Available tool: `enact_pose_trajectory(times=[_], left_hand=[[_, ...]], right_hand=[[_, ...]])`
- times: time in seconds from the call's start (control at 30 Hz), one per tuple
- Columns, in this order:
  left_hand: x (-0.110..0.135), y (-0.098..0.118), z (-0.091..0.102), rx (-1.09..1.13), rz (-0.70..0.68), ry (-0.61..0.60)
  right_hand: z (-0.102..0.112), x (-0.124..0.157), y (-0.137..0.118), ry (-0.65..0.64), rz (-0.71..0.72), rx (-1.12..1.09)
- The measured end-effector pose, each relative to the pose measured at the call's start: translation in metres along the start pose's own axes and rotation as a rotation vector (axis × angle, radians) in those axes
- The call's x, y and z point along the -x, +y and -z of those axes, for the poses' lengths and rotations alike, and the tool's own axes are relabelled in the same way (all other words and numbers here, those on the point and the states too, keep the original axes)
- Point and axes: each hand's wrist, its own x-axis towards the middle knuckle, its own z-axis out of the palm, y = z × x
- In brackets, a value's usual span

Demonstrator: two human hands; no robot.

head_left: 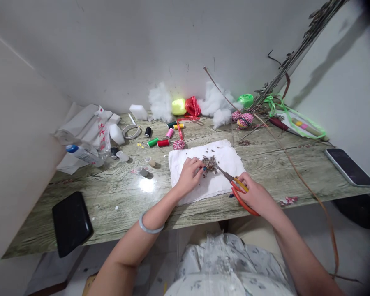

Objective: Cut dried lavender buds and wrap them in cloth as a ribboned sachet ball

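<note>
A pair of scissors (239, 193) with red and yellow handles is gripped in my right hand (259, 197), its metal blades pointing left and away from me. The blade tips reach into a small heap of dry brown plant bits (210, 163) on a white cloth (226, 158). My left hand (189, 174) is over the cloth at the left side of the heap, its fingers bent and pinched together. Something blue shows at those fingertips; what they hold is too small to make out. A few loose crumbs lie around the heap.
Behind the cloth are thread spools (163, 143), a striped ball of cord (179, 144), white stuffing (214, 100) and a red ribbon bundle (193, 107). A long dry stem (299, 172) crosses the right side. A phone (350, 166) and a black tablet-like device (72, 224) lie at the sides.
</note>
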Motion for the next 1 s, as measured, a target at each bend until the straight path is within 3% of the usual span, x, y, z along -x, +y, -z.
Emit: enact_pose_trajectory(times=[0.2, 0.43, 0.83, 1.0], left_hand=[[0.000, -0.002, -0.001, -0.029, 0.012, 0.008], [0.000, -0.001, -0.001, -0.023, -0.004, 0.021], [0.002, 0.000, -0.003, -0.068, 0.020, 0.009], [-0.003, -0.007, 0.004, 0.016, 0.038, 0.116]], right_hand=[[0.000, -0.001, 0.008, 0.023, -0.030, 0.006], [-0.003, 0.005, 0.002, -0.063, -0.029, -0.054], [-0.003, -0.002, 0.004, 0.026, -0.048, 0.042], [-0.002, 0.000, 0.012, -0.014, -0.057, -0.067]])
